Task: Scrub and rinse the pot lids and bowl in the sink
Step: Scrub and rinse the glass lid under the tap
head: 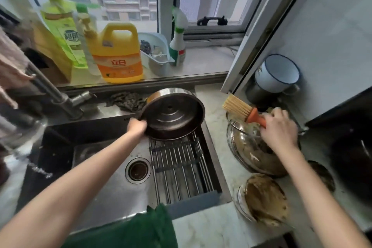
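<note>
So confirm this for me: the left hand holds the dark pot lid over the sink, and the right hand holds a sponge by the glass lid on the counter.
Not a sponge. In the head view the right hand holds a brush with an orange handle. The rest stands: the left hand holds the dark pot lid over the sink, and the glass lid lies on the counter.

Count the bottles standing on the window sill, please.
4: green pump bottle at far left, clear pump bottle beside it, yellow jug, white spray bottle by the window frame. Others may be hidden.
</note>
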